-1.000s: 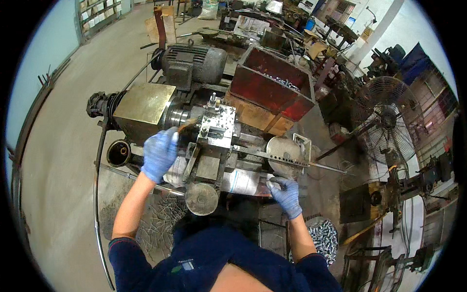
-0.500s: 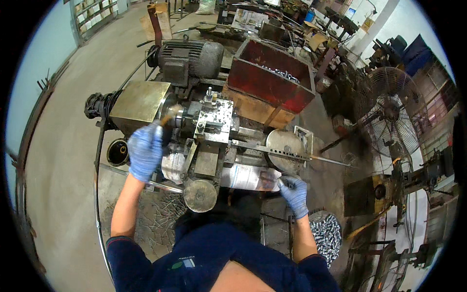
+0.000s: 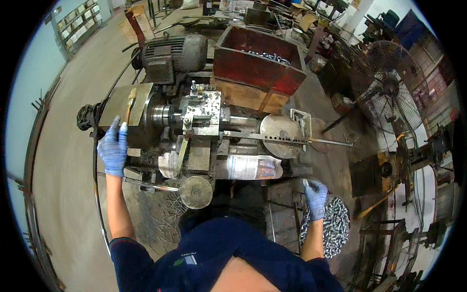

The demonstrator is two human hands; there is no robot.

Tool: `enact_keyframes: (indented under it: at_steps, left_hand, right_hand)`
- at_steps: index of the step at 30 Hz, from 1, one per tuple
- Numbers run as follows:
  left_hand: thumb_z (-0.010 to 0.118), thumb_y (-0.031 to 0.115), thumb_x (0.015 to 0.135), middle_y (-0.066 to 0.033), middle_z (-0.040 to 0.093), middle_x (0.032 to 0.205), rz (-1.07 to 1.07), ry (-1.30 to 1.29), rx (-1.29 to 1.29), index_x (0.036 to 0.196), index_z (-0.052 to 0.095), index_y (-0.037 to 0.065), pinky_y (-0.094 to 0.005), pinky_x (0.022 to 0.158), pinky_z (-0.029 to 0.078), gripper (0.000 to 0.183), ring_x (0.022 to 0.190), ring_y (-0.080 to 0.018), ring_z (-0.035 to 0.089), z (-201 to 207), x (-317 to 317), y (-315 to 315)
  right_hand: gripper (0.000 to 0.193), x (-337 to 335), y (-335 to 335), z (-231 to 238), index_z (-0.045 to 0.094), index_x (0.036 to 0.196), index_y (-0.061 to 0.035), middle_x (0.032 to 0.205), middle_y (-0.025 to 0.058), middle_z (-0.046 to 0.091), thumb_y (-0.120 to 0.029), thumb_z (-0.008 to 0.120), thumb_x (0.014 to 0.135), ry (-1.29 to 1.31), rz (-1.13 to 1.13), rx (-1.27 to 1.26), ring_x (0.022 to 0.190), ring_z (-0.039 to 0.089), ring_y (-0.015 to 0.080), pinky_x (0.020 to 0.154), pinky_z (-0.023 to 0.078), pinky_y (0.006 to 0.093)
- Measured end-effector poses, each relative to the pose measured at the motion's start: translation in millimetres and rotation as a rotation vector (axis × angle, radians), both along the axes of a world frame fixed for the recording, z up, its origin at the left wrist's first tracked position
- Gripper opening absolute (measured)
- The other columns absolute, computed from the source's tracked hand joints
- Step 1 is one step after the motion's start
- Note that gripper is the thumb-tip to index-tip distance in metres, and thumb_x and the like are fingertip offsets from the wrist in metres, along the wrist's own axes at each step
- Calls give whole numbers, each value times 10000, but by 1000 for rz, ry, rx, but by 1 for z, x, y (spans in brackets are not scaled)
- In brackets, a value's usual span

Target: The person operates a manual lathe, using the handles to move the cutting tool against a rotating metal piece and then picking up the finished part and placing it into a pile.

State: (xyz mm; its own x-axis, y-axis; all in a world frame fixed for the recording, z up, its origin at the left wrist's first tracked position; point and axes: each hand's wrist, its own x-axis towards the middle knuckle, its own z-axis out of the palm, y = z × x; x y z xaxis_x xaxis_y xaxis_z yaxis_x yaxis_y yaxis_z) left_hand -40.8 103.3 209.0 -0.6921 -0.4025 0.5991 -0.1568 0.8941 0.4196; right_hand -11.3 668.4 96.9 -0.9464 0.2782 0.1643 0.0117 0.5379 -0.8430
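While the left hand (image 3: 113, 152) stands at the near edge of the metal headstock cover (image 3: 111, 106), the paintbrush (image 3: 130, 106) lies on the top face of that cover. The brush's long axis runs away from the person, its far end leaning slightly right; the bristles (image 3: 133, 93) point away, and the handle (image 3: 127, 116) points back toward the person. The left index finger and thumb are extended and spread, with the thumb tip just beside the handle end; contact between them cannot be confirmed.

The right hand (image 3: 316, 198) is partly curled, near the heap of short metal pieces (image 3: 334, 228); whether it pinches anything cannot be determined. Right of the cover are the spindle (image 3: 162, 116) and the drilled tool block (image 3: 205, 109). The finned electric motor (image 3: 181, 52) sits beyond the cover, with the red box (image 3: 260, 68) to its right.
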Motion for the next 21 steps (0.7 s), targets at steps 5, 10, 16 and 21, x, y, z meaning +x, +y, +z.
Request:
enact_keyframes:
  at_steps: [5,10,16,21]
  left_hand:
    - [574,221,840,-68,627,683,-348,-3,-352,1048,632,143,-361,511,444,230,539,-231,578,-20,9,43]
    - [562,181,795,-67,586,614,-391,-366,-330,1219,500,219,-386,520,447,431,555,-245,584,-82,-44,55]
    - [540,192,793,-83,604,632,-350,-483,-375,1196,523,192,-390,532,452,403,580,-256,597,-101,-57,53]
    - [541,210,798,-102,603,641,-372,-438,-355,1158,549,162,-395,536,452,363,588,-266,599,-96,-47,52]
  right_hand:
    - [189,-2,7,-17,660,820,44,767,100,662,-122,708,742,-41,14,-29,706,581,128,709,457,264]
    - [195,-5,-1,-17,661,842,40,797,94,664,-120,712,743,-101,54,-59,738,590,134,719,464,276]
    - [179,9,5,-15,659,825,40,788,80,659,-112,710,746,-67,36,24,702,575,113,683,464,259]
    - [184,12,6,-12,661,819,40,738,52,644,-125,710,755,-96,19,-24,675,552,87,648,461,245]
